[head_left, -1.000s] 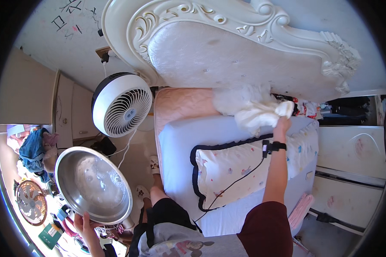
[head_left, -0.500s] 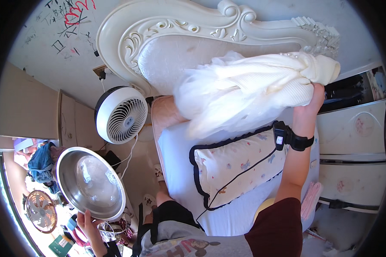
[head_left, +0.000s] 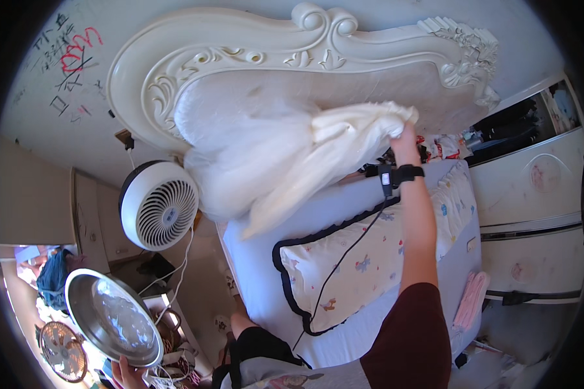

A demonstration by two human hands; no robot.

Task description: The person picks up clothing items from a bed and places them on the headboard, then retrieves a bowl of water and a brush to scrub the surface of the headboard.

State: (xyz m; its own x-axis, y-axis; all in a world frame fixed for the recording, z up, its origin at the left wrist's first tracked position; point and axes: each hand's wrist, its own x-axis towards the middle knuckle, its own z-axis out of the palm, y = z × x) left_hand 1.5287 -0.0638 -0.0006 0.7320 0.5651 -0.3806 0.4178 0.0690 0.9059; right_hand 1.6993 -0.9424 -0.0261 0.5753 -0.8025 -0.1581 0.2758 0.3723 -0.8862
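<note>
A white dress [head_left: 344,139] with a ribbed knit top and a filmy tulle skirt hangs in the air over the bed's far side. My right hand [head_left: 405,144] grips it at its right end, arm stretched out, with a black device strapped to the wrist. The skirt spreads left, smeared by motion, hiding part of the headboard. Low on the left, my left hand [head_left: 127,375] holds a round metal basin [head_left: 150,353] by its near rim, tilted, with its inside toward me. Bright patches show inside the basin; I cannot tell whether they are reflections.
A white fan [head_left: 169,207] stands left of the bed, its cord trailing down. The bed [head_left: 250,256] carries a black-edged printed pillow [head_left: 363,262] and a pink folded item [head_left: 472,298]. A carved headboard [head_left: 253,29] rises behind; drawers [head_left: 532,188] stand at right, another fan [head_left: 63,350] lower left.
My right hand has swung the dress leftward, and its skirt has spread toward the white fan. The basin has shifted left and down with my left hand. The whole view has turned somewhat.
</note>
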